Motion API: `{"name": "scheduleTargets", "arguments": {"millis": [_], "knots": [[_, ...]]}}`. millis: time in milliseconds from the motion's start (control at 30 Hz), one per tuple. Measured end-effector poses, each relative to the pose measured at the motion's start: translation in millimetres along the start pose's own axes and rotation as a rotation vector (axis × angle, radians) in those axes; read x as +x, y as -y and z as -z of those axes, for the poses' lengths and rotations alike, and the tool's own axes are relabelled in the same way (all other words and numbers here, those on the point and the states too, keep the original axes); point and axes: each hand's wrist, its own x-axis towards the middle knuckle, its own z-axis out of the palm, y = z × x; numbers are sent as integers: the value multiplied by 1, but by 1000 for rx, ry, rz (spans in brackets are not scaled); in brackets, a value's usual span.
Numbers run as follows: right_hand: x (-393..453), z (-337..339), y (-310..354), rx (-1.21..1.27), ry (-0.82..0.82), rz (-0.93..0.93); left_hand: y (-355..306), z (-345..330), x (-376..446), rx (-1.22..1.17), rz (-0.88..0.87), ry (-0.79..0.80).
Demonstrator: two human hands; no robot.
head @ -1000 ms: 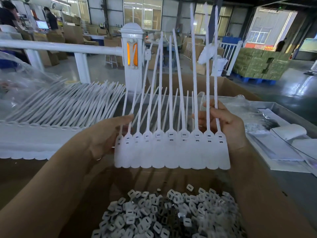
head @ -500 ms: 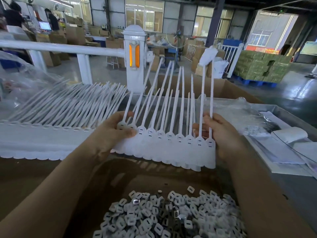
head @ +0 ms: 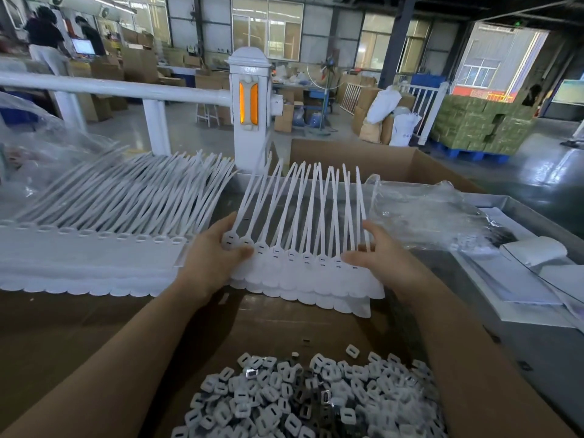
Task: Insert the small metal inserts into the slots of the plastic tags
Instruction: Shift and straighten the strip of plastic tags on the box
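White plastic strip of joined tags (head: 303, 273), held at each end by left hand (head: 210, 263) and right hand (head: 384, 260), lies crosswise beyond the heap of small metal inserts (head: 316, 399), nearer the right

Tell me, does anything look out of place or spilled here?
A few inserts lie loose on the cardboard, apart from the insert pile. The held tag strip's tails cross unevenly. Otherwise nothing stands out.

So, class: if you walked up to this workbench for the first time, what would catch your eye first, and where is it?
Centre of the view, a white strip of plastic tags with long tails fanned upward is held at each end by the left hand and the right hand. Near the bottom edge lies a heap of small inserts on cardboard. To the left, a longer row of tags lies flat.
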Motion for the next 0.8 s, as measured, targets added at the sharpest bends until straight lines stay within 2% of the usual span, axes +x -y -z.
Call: {"name": "scheduleTargets", "arguments": {"millis": [100, 200, 300, 433, 500, 567, 667, 800], "knots": [[0, -2, 2, -242, 76, -10, 4, -1, 3, 170, 23, 1], [-4, -10, 5, -605, 96, -9, 7, -4, 2, 396, 25, 58], [-16, -23, 17, -851, 101, 65, 6, -8, -4, 691, -139, 150], [-25, -34, 27, -933, 355, 188, 4, -4, -7, 833, -341, 431], [-25, -34, 27, -947, 368, 228, 6, -2, -6, 839, -371, 545], [-23, -34, 27, -983, 312, 290, 7, -3, -7, 856, -408, 552], [-23, -37, 28, -996, 261, 355, 8, -10, -8, 915, -460, 443], [-26, -47, 29, -1028, 171, 440, 10, -16, -9, 907, -426, 423]]}}
